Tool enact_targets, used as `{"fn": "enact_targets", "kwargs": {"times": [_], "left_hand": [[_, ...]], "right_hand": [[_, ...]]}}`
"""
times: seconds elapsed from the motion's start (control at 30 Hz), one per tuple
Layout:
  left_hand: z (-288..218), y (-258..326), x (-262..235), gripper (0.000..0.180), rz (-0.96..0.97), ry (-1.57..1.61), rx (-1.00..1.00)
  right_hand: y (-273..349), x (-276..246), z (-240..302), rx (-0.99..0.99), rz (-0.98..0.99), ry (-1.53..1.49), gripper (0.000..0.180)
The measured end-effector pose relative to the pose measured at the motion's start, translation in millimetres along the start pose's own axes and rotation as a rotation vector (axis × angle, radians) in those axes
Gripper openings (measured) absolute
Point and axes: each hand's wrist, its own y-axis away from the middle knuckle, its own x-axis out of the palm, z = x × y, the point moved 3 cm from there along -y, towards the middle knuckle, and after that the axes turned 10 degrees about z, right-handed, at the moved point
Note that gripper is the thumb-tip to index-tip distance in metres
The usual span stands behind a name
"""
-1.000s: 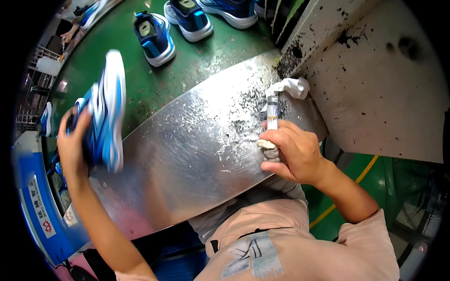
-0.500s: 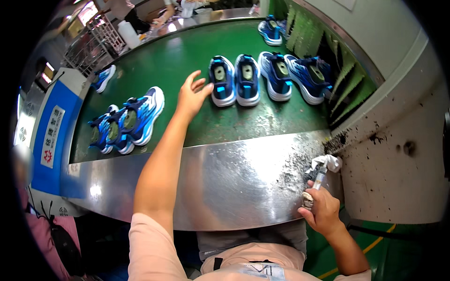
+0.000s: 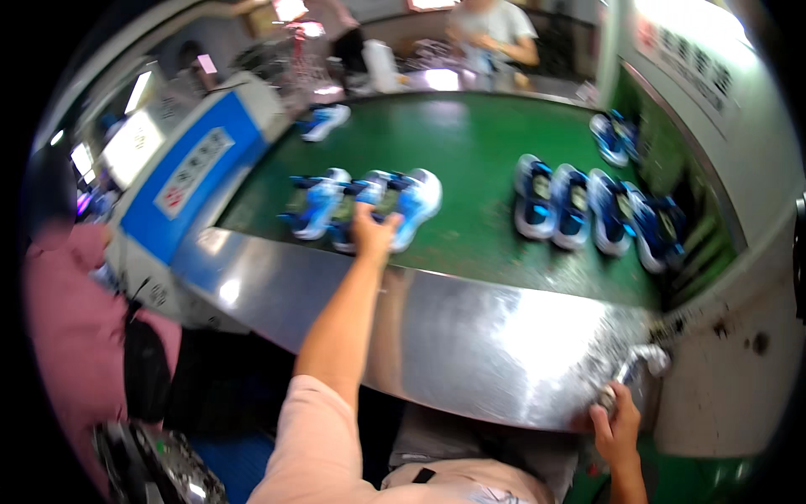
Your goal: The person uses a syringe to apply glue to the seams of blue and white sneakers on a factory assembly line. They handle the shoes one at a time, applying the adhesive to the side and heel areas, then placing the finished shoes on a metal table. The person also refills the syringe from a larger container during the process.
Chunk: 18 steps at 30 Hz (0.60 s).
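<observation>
My left hand [image 3: 374,233] reaches over a row of blue-and-white sports shoes at the left of the green belt. Its thumb and fingers are apart, over the middle shoe [image 3: 344,235] and the right-hand shoe [image 3: 420,200]. Blur hides whether it touches them. A third shoe [image 3: 321,204] lies at the left of that row. Low on the right, my right hand [image 3: 620,424] is closed round a clear syringe-like tube [image 3: 625,371]. A crumpled white wad [image 3: 655,359] is at the tube's far tip, above the metal edge.
Several dark blue shoes [image 3: 571,202] stand in a row on the belt [image 3: 470,227] at right, with a pair [image 3: 611,141] behind. Another shoe [image 3: 324,123] lies far left. A steel ledge [image 3: 470,336] runs along the front. Nearby are a person in pink [image 3: 84,302] and one in white [image 3: 495,38].
The view has turned left. My left hand has left the right-hand row and come over the left group of shoes. My right hand still holds the tube.
</observation>
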Motion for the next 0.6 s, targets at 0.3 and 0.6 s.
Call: {"fn": "enact_targets", "kwargs": {"times": [0.3,0.6], "left_hand": [[-45.6,192.2,-67.0,0.053,0.123,0.559,0.054],[-110.8,266.2,-28.5,0.067,0.011,0.078,0.198]], "right_hand": [[13.2,9.6,19.5,0.160,-0.037,-0.189,0.039],[-22.1,20.3,3.3,0.083,-0.025,-0.110,0.054]]}}
